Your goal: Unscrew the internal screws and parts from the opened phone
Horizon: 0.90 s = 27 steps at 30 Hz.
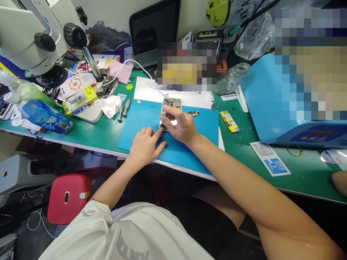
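Observation:
An opened smartphone (173, 102) with its inner parts bare lies on a blue mat (193, 150). My right hand (180, 124) is over the phone, thumb and fingers pinched on a slim dark tool that looks like a small screwdriver (165, 114); most of it is hidden by the fingers. My left hand (145, 146) rests on the mat, its index fingertip at the phone's lower left edge and its thumb apart, holding nothing. A small phone part (193, 113) sits right of the phone, and a tiny metal piece (139, 102) lies near the mat's upper left corner.
Two screwdrivers (123, 110) lie left of the mat, beside crumpled tissue (111, 106). A microscope (48, 39) overhangs bottles (45, 115) at left. At right are a yellow packet (229, 121), a glass jar (233, 77), a blue machine (260, 97) and part of another person's hand (339, 182).

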Each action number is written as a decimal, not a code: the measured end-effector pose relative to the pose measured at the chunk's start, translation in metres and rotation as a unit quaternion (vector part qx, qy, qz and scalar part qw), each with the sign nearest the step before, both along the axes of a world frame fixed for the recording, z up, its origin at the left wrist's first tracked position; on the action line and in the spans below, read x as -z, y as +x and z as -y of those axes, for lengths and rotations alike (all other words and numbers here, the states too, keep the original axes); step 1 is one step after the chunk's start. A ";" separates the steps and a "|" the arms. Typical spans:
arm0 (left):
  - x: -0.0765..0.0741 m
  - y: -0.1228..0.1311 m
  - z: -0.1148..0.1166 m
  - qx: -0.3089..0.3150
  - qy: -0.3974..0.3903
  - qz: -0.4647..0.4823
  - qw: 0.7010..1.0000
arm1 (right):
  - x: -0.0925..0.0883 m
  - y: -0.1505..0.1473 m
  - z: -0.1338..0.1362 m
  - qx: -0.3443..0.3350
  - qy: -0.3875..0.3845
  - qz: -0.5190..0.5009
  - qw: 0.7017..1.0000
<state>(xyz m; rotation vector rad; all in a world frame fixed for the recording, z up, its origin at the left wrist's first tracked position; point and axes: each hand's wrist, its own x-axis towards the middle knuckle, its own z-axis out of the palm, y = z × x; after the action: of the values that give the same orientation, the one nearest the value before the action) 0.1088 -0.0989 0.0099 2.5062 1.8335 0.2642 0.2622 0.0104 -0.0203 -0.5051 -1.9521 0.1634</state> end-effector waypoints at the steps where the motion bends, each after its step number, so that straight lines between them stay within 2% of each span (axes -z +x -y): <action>1: 0.000 0.000 0.000 -0.001 0.000 0.001 1.000 | 0.000 -0.001 0.000 -0.003 -0.003 -0.001 1.000; 11: 0.002 -0.001 -0.001 -0.001 0.004 0.002 1.000 | -0.002 -0.003 0.003 -0.049 -0.081 -0.042 0.995; 18: 0.001 -0.001 -0.002 -0.002 0.013 0.004 1.000 | 0.002 -0.005 -0.001 -0.017 -0.034 -0.039 0.999; 27: 0.001 -0.001 -0.001 -0.005 0.011 0.006 1.000 | -0.001 -0.004 0.000 -0.013 -0.035 -0.024 0.999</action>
<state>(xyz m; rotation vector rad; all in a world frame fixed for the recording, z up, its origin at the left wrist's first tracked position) 0.1073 -0.0977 0.0091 2.5046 1.8494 0.2995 0.2578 0.0107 -0.0196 -0.5176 -1.9119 0.2597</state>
